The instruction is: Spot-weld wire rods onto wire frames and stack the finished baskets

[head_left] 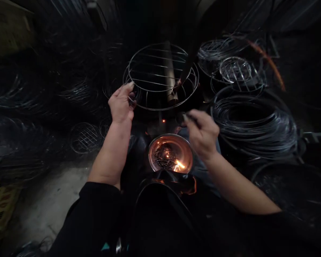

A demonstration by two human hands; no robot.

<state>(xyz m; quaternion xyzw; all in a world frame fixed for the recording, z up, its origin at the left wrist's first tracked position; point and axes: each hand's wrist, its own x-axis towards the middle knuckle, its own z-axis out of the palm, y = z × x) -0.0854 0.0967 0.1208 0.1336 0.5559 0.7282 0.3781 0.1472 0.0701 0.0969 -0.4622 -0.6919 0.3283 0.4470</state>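
left hand gripping wire rack rim at 9 o'clock | right hand pinching small dark piece | no legible writing showing

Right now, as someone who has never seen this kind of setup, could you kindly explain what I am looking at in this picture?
This is one view from a camera worn on a person's head, looking down at their own two bare hands in a dim workshop. The left hand grips the rim of a round wire rack that sits on a metal post. The right hand pinches a small dark piece, too small to identify. Below the hands stands a shiny metal bowl with small wire bits and a glowing spark inside. To the right lie coils of wire and a stack of finished racks; more racks lie on the left.
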